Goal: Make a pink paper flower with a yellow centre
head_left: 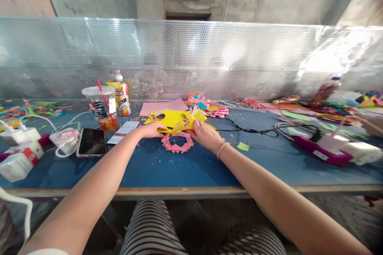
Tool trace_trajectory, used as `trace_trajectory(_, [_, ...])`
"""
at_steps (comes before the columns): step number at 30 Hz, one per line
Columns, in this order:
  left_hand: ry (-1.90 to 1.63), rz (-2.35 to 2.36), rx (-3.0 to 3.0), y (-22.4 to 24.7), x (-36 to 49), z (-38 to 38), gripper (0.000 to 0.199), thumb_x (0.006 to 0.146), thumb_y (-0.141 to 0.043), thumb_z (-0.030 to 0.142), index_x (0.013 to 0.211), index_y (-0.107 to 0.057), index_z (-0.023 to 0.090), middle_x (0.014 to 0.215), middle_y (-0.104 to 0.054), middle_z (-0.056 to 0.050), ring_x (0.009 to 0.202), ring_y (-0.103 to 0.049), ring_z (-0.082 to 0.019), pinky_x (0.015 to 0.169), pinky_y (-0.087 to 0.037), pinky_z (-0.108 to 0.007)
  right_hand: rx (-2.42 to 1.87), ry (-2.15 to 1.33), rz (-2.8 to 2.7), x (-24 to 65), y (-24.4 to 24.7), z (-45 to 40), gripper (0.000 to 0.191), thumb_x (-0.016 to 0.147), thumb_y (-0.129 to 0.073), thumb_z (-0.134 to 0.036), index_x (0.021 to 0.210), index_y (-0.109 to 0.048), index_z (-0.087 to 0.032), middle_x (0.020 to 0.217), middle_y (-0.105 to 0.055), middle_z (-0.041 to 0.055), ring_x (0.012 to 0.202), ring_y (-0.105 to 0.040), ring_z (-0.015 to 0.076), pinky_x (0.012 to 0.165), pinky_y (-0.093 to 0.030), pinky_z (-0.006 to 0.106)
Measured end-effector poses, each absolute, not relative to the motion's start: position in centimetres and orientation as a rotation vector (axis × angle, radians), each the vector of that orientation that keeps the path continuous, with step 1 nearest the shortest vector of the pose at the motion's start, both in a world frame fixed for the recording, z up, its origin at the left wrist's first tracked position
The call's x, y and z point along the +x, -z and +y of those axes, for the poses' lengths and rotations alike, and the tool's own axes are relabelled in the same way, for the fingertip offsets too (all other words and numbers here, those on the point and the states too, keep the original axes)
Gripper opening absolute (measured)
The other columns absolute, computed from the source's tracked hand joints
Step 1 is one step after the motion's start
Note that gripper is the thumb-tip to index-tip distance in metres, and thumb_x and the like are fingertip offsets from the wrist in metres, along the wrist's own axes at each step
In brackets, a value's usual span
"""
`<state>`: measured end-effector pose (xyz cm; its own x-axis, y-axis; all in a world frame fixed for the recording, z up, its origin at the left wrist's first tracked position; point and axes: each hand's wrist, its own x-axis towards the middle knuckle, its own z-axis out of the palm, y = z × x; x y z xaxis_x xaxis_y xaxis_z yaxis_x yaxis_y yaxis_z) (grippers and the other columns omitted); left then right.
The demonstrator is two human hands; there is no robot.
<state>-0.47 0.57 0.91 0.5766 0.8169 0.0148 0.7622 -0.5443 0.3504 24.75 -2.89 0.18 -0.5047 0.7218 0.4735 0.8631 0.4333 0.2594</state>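
Holding yellow ppr (pixel 176 116) — L hand (pixel 153 130), R hand (pixel 206 135) touching, pink ring (pixel 178 149) nr

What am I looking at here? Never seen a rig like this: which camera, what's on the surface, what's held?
There's no machine: these are a person's two bare hands. The single picture comes from a camera worn on their head, looking forward and down. On the blue tabletop are a bright yellow paper sheet, a pink paper ring with a zigzag edge, a phone with a dark screen and a clear plastic cup with a red straw. The left hand is at the sheet's near left edge; whether it grips or just rests there, I can't tell. The right hand appears to hold a small yellow, patterned object, too blurred to identify, just above the ring.
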Motion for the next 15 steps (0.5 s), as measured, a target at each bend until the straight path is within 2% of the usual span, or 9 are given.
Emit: trace_trajectory(15, [-0.304, 1.315, 2.482, -0.8, -0.36, 0.63, 0.043, 0.069, -0.056, 0.023, 0.112, -0.057, 0.016, 0.12, -0.056, -0.009, 0.109, -0.052, -0.019, 0.092, -0.037, -0.028, -1.386, 0.701, -2.431, 24.7, -0.09, -2.97, 0.018, 0.086, -0.039, -0.026, 0.096, -0.04, -0.012, 0.091, -0.058, 0.0117, 0.079, -0.06, 0.0202, 0.064, -0.042, 0.027])
